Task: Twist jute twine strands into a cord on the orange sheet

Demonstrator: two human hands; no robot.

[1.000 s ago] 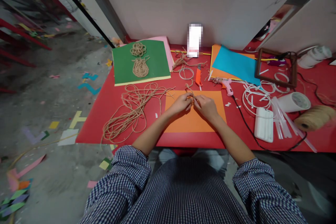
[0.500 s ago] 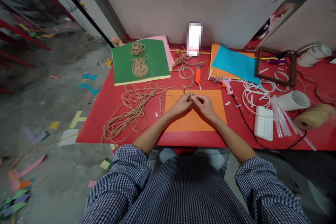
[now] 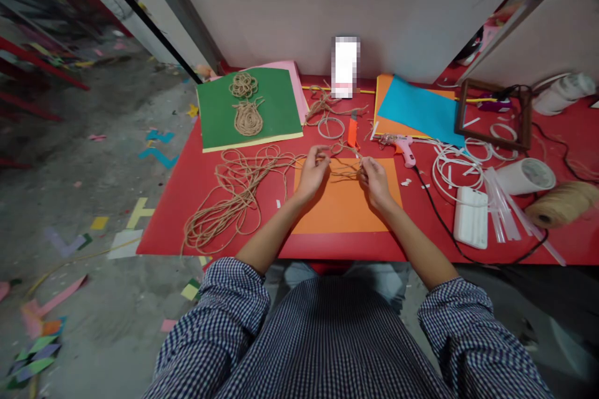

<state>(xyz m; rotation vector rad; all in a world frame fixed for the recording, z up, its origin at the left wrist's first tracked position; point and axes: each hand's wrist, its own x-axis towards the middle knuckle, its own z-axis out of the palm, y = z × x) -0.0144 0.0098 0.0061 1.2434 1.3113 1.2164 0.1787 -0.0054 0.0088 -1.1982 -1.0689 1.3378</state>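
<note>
Brown jute twine (image 3: 345, 169) stretches in loose strands between my two hands, above an orange sheet (image 3: 344, 212). My left hand (image 3: 314, 171) has its fingers curled around the strands at their left end. At the right end, my right hand (image 3: 373, 176) pinches the twine between thumb and fingers. From the left hand's side, strands run toward a loose heap of twine (image 3: 238, 193) on the red table. Just beyond the hands lie an orange cutter knife (image 3: 352, 133) and a clear ring (image 3: 331, 128).
A green sheet (image 3: 276, 118) carries two coiled twine pieces (image 3: 248, 118). To the right are a pink glue gun (image 3: 405, 148), a blue sheet (image 3: 416, 109), a wooden frame (image 3: 528, 118), white cord, a white power bank-like box (image 3: 470, 218), glue sticks (image 3: 501, 212) and a twine spool (image 3: 564, 204).
My hands were together over the orange sheet, working at a small bit of twine. They have moved apart, left and right, and the twine is now spread between them.
</note>
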